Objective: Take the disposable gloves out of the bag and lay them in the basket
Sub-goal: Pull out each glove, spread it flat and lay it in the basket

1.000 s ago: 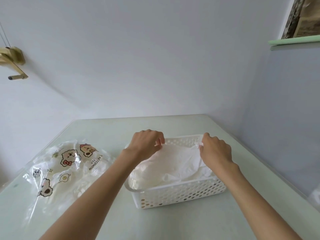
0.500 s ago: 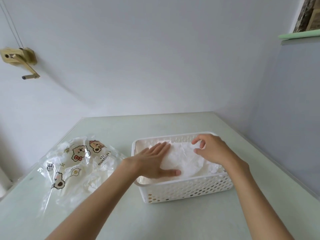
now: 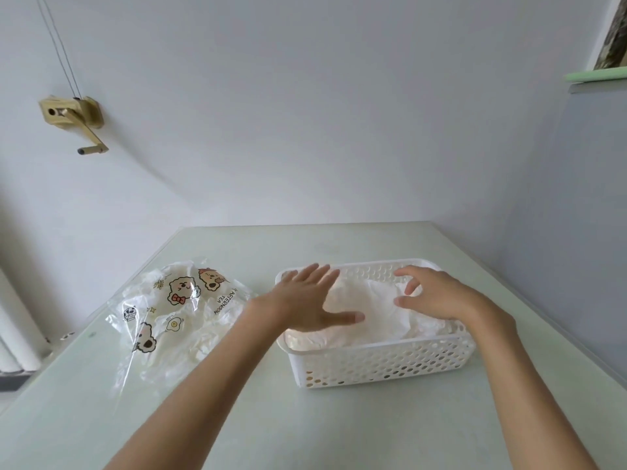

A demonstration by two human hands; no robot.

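Observation:
A white perforated basket [image 3: 383, 362] stands on the pale table, filled with translucent white disposable gloves [image 3: 376, 308]. My left hand [image 3: 305, 300] lies flat with straight fingers over the left part of the glove pile. My right hand [image 3: 437, 293] hovers over the right part, fingers loosely curved and spread, holding nothing. To the left lies the clear plastic bag [image 3: 176, 313] printed with cartoon animals, with more gloves inside it.
The pale green table [image 3: 339, 429] reaches to the white back wall and a grey wall at the right. A brass crank fitting [image 3: 73, 117] is fixed to the wall at upper left. A white radiator [image 3: 15, 337] stands beside the table's left edge.
Both hands went from pinching the gloves above the basket to pressing them down. My right hand has since lifted and opened; the view has shifted a little.

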